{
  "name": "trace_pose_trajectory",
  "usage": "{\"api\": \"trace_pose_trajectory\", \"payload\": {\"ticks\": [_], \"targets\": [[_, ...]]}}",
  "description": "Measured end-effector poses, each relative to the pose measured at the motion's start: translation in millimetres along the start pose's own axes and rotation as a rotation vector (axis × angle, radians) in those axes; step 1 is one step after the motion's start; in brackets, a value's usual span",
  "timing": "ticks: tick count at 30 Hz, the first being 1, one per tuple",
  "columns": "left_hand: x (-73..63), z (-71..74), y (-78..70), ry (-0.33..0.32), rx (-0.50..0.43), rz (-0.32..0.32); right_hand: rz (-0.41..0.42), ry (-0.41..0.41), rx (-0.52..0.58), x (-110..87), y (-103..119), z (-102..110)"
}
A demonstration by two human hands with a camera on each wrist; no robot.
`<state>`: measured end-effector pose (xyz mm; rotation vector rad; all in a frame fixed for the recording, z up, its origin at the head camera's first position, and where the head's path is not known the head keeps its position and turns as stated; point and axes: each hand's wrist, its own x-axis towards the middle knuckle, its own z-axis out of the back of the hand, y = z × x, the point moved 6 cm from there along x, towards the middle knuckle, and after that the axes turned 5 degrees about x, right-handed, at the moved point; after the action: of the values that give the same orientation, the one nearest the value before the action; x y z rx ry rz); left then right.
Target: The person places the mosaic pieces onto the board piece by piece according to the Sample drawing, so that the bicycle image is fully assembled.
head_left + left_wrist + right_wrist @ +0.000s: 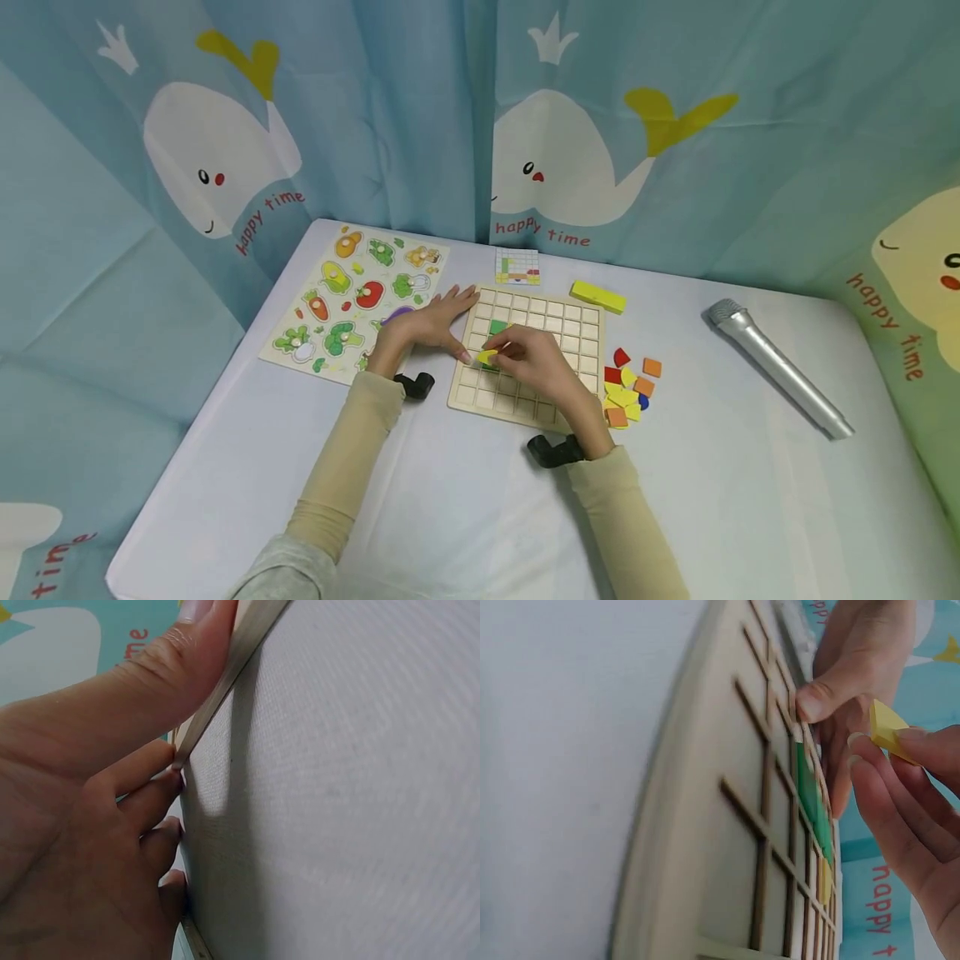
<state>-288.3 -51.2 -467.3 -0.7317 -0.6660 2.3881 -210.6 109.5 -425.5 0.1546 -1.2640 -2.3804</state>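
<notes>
White table (750, 517), corners rounded, top cloth-textured. On left side, vegetable picture board (351, 310), lying flat. Near middle, wooden grid board (517, 408). Beyond its far edge, small printed card (517, 266); by far right corner, yellow block (597, 297). Beside right edge, loose pieces (622, 398), red, yellow, orange, blue, some overlapping. Farther right, well apart, silver microphone (783, 367), lying diagonally.

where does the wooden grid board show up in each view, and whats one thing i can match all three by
Head: the wooden grid board lies near the middle.
Left wrist: only a thin slanting edge of it shows clearly, near the top centre.
Right wrist: it runs steeply from top to bottom through the middle.
Shared landmark: the left hand, at the board's edge in all three.
</notes>
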Motion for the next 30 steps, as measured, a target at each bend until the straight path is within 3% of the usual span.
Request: {"api": "trace_pose_trajectory", "payload": {"ticks": [5,21,30], "targets": [[0.6,0.7,0.8,-0.013,-0.002,0.008,-0.046,0.033,0.015,0.0,-4,-6],[1.4,-1.3,0.6,0.002,0.001,0.005,-0.037,0.091,-0.018,1.2,-6,-33],[-0.7,-0.9,-0.2,0.009,-0.013,0.005,0.023,0.103,-0.073,1.4,-3,-36]]}}
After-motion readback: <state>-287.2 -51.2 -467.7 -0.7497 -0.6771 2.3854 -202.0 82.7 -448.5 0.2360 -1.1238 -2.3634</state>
